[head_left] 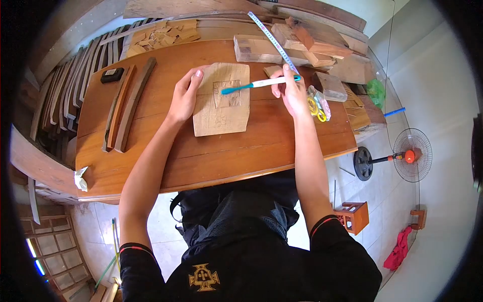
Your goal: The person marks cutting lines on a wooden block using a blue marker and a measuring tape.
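Observation:
My left hand [187, 94] grips the left edge of a small wooden board [221, 123], thumb along its face. Carved lines and a recessed rectangle mark the board's surface, with fainter pattern lines below. In my right hand [293, 90] is a white and teal toothbrush [259, 83], pinched near its far end. Its teal head overlaps the carved rectangle in this view. Just beyond the right hand, a tape measure strip [271, 39] stretches across the stacked wood. Yellow-handled scissors [318, 111] lie beside my right wrist, next to a clear plastic packet.
Long wooden strips [135, 105] and a small black block [111, 75] lie at the left of the table [241, 156]. Wood pieces [251, 49] are piled along the back. Crumpled white paper [81, 179] sits at the left front corner. A fan [411, 155] stands right.

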`<state>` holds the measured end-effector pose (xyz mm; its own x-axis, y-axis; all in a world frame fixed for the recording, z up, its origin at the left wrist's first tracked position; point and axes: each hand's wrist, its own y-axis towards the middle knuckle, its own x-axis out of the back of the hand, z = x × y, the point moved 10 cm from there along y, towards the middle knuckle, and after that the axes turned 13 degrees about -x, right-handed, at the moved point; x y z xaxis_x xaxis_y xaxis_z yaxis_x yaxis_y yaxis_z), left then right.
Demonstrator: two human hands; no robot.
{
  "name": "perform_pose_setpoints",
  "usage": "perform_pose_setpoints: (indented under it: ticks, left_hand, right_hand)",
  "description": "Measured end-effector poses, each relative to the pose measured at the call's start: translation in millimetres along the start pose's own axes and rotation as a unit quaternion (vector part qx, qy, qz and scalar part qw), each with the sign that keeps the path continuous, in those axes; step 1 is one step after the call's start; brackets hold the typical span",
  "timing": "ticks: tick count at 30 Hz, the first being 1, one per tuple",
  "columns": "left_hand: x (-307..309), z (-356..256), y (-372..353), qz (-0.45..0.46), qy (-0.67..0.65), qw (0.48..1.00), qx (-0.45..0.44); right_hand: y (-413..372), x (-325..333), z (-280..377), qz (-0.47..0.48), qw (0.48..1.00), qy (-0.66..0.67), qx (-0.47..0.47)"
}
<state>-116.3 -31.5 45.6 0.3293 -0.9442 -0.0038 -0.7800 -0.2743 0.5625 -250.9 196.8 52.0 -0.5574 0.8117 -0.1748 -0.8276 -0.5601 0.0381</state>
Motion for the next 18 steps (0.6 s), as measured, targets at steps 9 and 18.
perform_pose_setpoints:
  ticks: [9,18]
  left_hand:
    - [0.9,6.0,-0.4,0.002,-0.006,1.0,0.004]
    - [0.1,3.1,-1.0,0.003,-0.004,1.0,0.003]
  right_hand:
    - [0.6,-8.5,-5.6,0.031,0.999,-0.029,-0.013]
    - [0.6,5.7,0.3,0.035,0.999,-0.039,-0.006]
